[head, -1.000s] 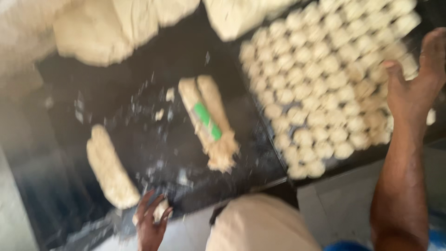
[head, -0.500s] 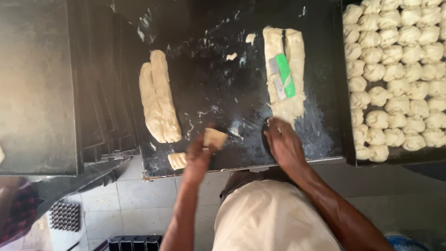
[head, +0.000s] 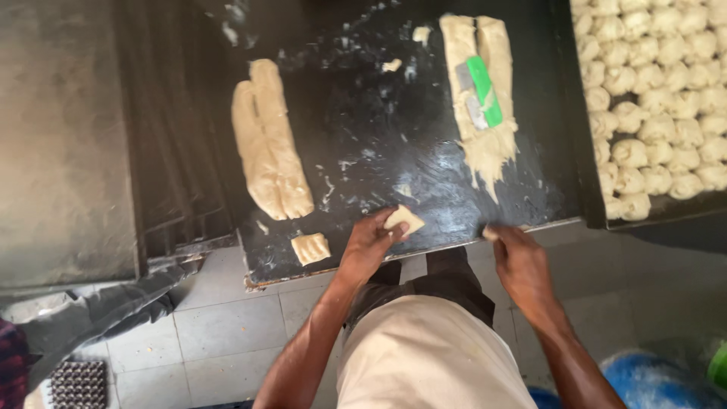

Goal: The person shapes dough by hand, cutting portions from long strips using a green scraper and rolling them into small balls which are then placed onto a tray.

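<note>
The left hand (head: pixel 369 244) pinches a small flat square piece of pale dough (head: pixel 404 219) between its fingertips, at the near edge of the dark, floury metal bench (head: pixel 394 144). The piece lies tilted, one corner pointing away from the person; its sides look about equal, so there is no clear long axis. The right hand (head: pixel 520 261) rests at the same near edge, fingers curled loosely, with a tiny bit of dough (head: pixel 491 234) at its fingertips (I cannot tell if it really grips it).

Another small ridged dough piece (head: pixel 311 248) lies alone near the bench's front left corner. Two long soft dough logs pressed side by side (head: pixel 269 140) run from near to far on the left part. On the right part a second flattened dough strip (head: pixel 482 87), frayed at its near end, carries a green-handled scraper (head: pixel 478 92), lying along the same direction. Between the two is open dark surface with flour streaks and crumbs. At the far right, a dark tray (head: pixel 587 163) holds many round, knotted dough pieces (head: pixel 659 83) in tight rows.
</note>
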